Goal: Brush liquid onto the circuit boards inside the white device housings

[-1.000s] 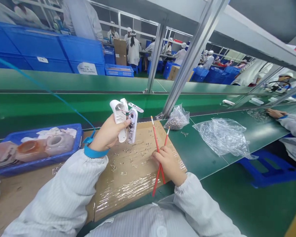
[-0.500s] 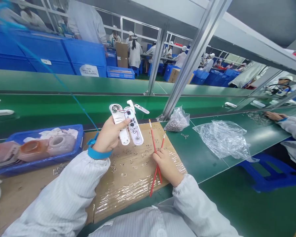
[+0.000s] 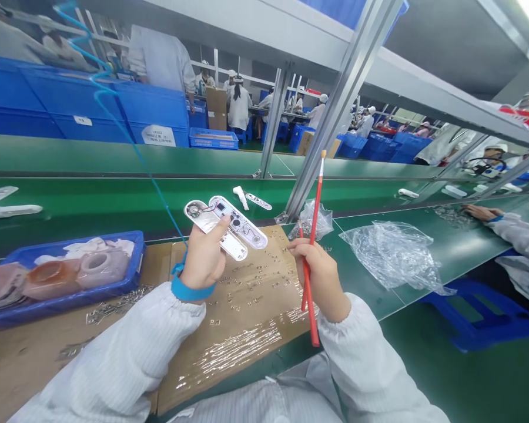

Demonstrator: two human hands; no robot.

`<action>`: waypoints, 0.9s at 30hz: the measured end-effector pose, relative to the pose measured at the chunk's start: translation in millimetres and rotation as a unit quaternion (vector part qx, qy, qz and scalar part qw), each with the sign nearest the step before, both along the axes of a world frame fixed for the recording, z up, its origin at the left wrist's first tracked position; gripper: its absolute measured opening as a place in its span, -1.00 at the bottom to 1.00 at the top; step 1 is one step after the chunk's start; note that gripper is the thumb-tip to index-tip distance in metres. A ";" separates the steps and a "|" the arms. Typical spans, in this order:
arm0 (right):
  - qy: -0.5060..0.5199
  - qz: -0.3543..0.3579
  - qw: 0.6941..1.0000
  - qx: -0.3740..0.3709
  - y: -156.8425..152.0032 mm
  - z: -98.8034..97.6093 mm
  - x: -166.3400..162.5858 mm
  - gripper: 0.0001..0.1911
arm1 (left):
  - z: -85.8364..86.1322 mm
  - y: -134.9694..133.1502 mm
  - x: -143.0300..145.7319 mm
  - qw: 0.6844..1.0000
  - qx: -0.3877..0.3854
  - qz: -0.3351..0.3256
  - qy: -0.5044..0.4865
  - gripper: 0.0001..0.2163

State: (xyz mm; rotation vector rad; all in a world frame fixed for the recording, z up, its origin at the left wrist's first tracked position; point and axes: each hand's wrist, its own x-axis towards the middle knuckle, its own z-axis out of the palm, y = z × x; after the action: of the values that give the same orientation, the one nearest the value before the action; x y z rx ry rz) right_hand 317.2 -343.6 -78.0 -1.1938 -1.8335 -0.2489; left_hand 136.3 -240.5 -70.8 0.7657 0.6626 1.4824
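My left hand is closed around an opened white device casing, thumb on the part with the circuit board. Thin wires join the casing's two halves, which lie side by side. In my right hand are two red-handled paintbrushes, gripped together and crossing; the longer one points up with its tan bristles at the top. The tip of the other is hard to make out. Below both hands lies a plastic-wrapped cardboard sheet with small metal pieces scattered over it.
A blue tray with tape rolls stands at left. Behind the cardboard are a metal post and a bag of small metal parts. Clear plastic bags lie at right, near a co-worker's hand. White parts rest on the green belt.
My right hand has lifted the brushes up and to the right off the cardboard. My left hand has moved slightly down, and the casing has turned so its far end points further right.
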 end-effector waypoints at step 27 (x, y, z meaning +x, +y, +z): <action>0.110 -0.002 0.994 -0.006 29.1 24.1 -46.3 -0.89 | 9.5 -37.0 44.9 0.957 0.088 0.265 0.082 -0.64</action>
State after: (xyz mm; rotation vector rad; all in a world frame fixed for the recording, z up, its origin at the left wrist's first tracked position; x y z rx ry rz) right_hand 270.9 -314.5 -53.9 -1.1839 -1.6420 -0.1039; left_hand 181.2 -277.4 -61.3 0.8980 0.9176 2.0015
